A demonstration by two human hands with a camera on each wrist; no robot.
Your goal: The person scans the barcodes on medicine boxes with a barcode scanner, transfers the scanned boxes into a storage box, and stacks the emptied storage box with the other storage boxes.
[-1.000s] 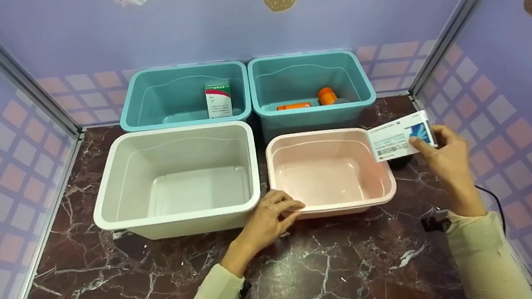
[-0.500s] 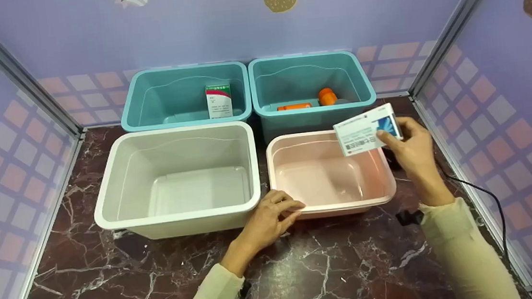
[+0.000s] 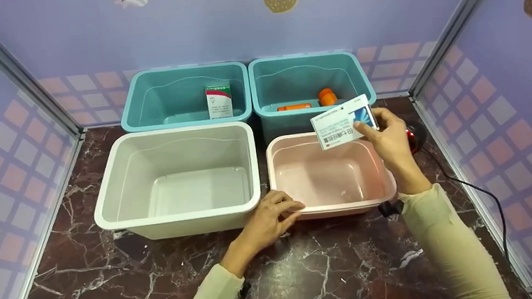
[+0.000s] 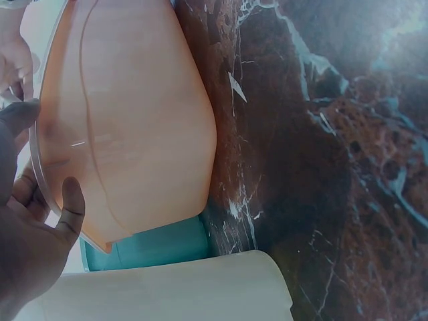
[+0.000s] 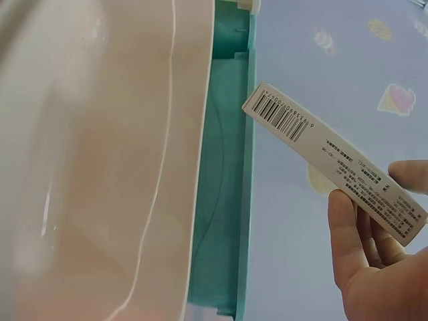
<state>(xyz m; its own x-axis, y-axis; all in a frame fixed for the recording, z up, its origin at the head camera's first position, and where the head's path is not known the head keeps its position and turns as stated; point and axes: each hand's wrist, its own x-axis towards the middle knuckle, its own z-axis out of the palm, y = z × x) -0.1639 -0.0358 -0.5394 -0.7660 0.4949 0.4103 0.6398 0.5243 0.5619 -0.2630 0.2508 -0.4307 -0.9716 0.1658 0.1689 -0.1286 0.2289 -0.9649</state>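
A white medicine box with a blue picture on its face is in my right hand, above the back right part of the pink bin. Thumb and fingers pinch one end of this box. From the right wrist view, the narrow side of the box shows a barcode and small print. My left hand is at the front left corner of the pink bin. In the left wrist view its fingers lie over the rim and the thumb is outside the wall, so it holds the rim.
A white bin stands left of the pink one. Behind are two teal bins: the left contains a green-and-white box, the right orange items. A black cabled device sits at right.
My right hand has carried the medicine box leftward and slightly back, from beside the pink bin to above it. The cabled device has come into sight. The left hand stays put.
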